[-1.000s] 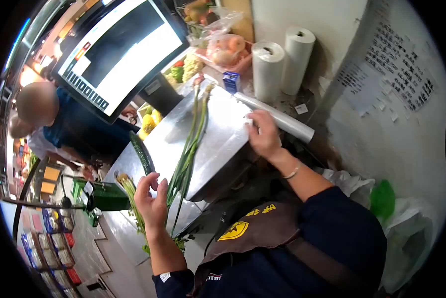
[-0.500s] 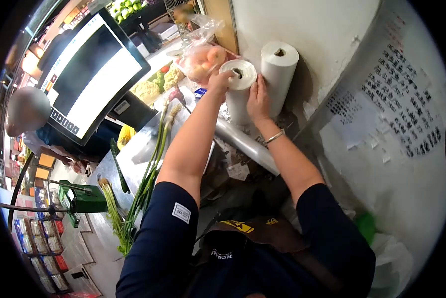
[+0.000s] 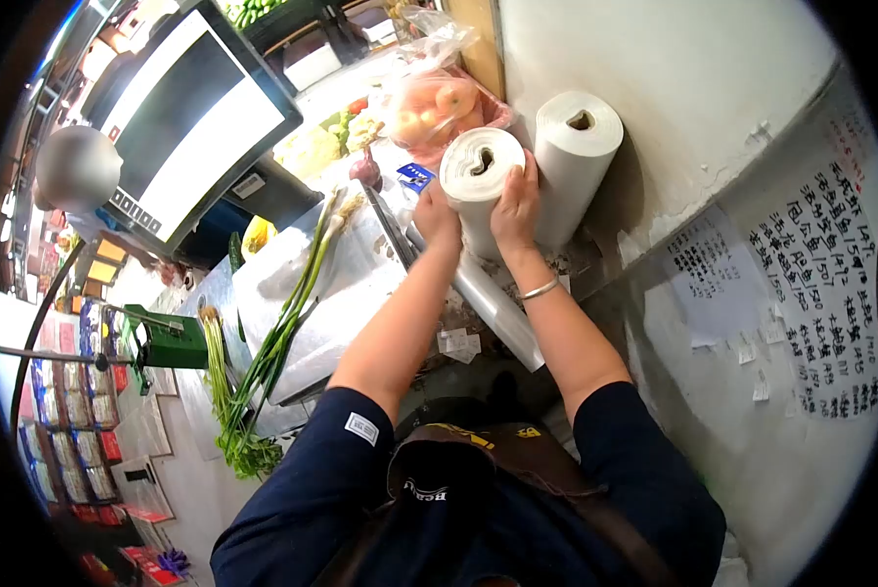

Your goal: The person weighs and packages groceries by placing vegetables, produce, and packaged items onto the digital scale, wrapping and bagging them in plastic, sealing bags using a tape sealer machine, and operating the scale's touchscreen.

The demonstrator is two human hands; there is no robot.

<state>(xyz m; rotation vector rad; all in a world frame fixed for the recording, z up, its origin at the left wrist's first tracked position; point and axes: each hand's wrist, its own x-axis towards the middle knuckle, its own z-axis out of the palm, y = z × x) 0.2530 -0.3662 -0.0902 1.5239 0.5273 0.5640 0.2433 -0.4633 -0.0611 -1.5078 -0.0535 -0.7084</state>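
Roll gripped between two hands.
The left hand [image 3: 439, 219] and right hand [image 3: 514, 209] clasp opposite sides of the upright white roll [image 3: 475, 213], presumably steadying it, just beside a second roll [image 3: 570, 186]; spring onions [image 3: 300, 301] lie apart.

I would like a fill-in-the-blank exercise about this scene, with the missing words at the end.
1. The left hand and right hand are at opposite ____ of one upright white plastic roll.
2. A metal bangle circles the person's ____ wrist.
3. The box beside the celery is ____.

Missing words: sides; right; green.
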